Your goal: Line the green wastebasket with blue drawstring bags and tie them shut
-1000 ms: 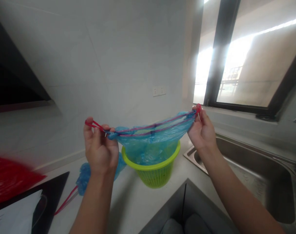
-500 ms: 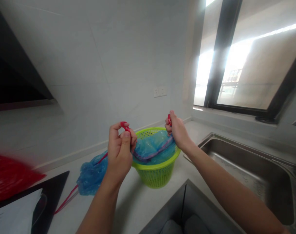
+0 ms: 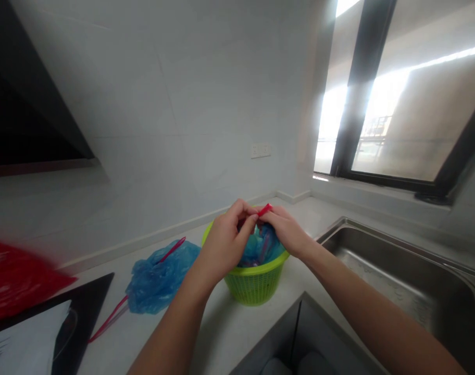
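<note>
At centre frame, the left hand and right hand meet, fingers pinched on the red drawstring of a blue bag inside a green basket on the worktop.

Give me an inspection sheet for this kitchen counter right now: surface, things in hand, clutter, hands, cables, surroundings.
Surface: pale countertop, corner layout.
Things in hand: blue drawstring bag gathered inside the green basket; red drawstring pinched above it.
Clutter: second blue bag crumpled left of the basket, its red string trailing toward the black cooktop; red blurred thing at the left edge.
Hands: left hand and right hand meet over the basket, fingers closed on the drawstring.
Cables: nothing seen.
Surroundings: steel sink at right, wall socket, window.
</note>
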The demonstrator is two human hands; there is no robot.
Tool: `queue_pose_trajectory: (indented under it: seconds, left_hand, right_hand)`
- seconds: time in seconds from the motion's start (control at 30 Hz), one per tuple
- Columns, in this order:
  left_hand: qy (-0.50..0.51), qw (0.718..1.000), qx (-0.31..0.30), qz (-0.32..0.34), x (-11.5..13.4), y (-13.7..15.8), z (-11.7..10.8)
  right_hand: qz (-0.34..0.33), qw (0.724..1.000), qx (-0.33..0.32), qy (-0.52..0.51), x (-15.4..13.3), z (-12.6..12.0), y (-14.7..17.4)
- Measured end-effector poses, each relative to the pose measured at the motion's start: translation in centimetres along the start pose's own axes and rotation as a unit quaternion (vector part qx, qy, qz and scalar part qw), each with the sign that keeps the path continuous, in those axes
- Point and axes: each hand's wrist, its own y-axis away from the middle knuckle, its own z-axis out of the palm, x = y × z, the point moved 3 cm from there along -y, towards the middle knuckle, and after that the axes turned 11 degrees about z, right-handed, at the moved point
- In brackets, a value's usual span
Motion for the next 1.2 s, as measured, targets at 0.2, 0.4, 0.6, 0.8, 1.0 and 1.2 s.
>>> queue_pose_trajectory:
  seconds: [0.2,0.4,0.6,0.8,1.0,1.2]
  left_hand:
    - [-0.049,0.995,0.082,-0.035,-0.6,0.4,0.1]
    - [0.006,0.993,0.118,-0.015,-1.0,0.8,0.7]
    - [0.088,0.99,0.107,0.002,-1.2,0.5,0.6]
    - [-0.134,0.98,0.126,0.072,-0.9,0.5,-0.6]
    - [-0.012,0.994,0.092,-0.057,-2.6,0.4,-0.9]
    - [0.293,0.924,0.078,-0.232,-3.6,0.6,-1.2]
  right_hand:
    - [-0.003,0.999,0.032,-0.017,0.5,0.3,0.6]
    - [0.04,0.997,0.056,-0.024,1.0,-0.2,-0.9]
    - [0.057,0.993,0.058,-0.082,1.1,-0.2,-1.7]
    - [-0.018,0.997,0.069,0.017,0.3,-0.8,-0.7]
    - [-0.197,0.913,0.111,0.339,-1.1,-1.8,0.4]
    - [-0.229,0.892,0.092,0.378,-0.8,-1.0,0.5]
